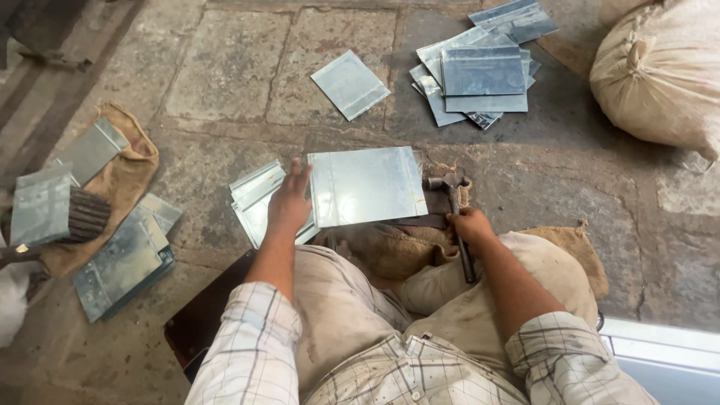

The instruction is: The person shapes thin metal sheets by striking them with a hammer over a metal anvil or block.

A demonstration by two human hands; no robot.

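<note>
My left hand [289, 201] lies flat with fingers spread on a small stack of bent grey metal sheets [255, 196] on the stone floor. Just right of it, one larger flat metal sheet [367, 184] rests in front of my knees. My right hand [470, 225] grips the handle of a hammer [451, 196], whose head sits near the sheet's right edge, over a piece of burlap [570, 247].
A loose pile of metal sheets [480, 75] lies far ahead, with a single sheet [350, 84] left of it. More sheets [124, 259] and burlap lie at the left. A full tied sack [660, 71] sits at the upper right.
</note>
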